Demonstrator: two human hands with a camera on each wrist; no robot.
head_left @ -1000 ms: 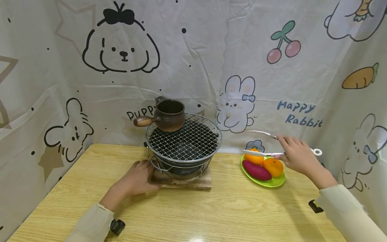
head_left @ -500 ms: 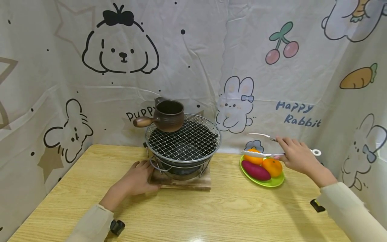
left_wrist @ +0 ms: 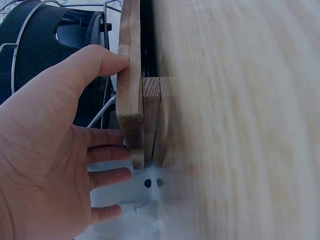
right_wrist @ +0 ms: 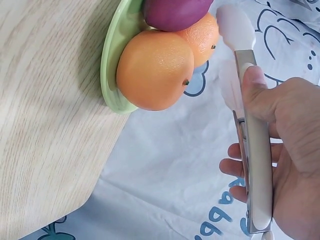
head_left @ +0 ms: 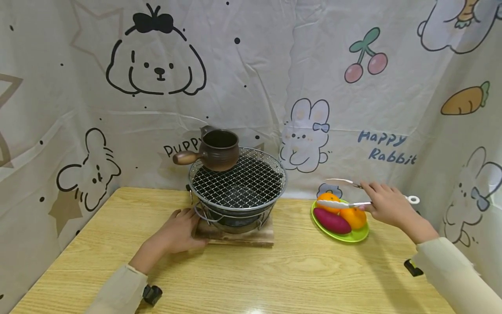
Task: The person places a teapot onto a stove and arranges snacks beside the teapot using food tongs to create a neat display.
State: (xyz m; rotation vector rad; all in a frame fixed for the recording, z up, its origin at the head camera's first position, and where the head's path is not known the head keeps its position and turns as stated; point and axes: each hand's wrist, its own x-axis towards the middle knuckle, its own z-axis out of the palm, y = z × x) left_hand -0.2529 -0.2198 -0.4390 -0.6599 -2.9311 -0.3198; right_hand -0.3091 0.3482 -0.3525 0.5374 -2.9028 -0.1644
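My right hand (head_left: 386, 204) grips white-and-steel tongs (right_wrist: 260, 160) by the handle, its thumb on one arm and its fingers at the other. The jaws stand apart, with nothing between them. In the head view, the lower tip overlaps the rear orange (head_left: 324, 198). A second orange (right_wrist: 155, 70) and a purple sweet potato (head_left: 332, 220) share the green plate (head_left: 358, 237). My left hand (head_left: 176, 232) touches the front left corner of a wooden board (left_wrist: 131, 90), fingers nearly straight. On that board stands a round grill (head_left: 243, 187) with a wire mesh.
A brown clay pot (head_left: 220, 152) with a wooden side handle sits on the mesh at the back left. Behind the wooden table (head_left: 255, 274) hangs a cloth (head_left: 251, 96) printed with cartoon animals. Cloth also rises along both sides.
My right hand has lowered slightly with the tongs, and their tips have come down and to the right toward the oranges. My left hand, the grill and the pot have stayed put.
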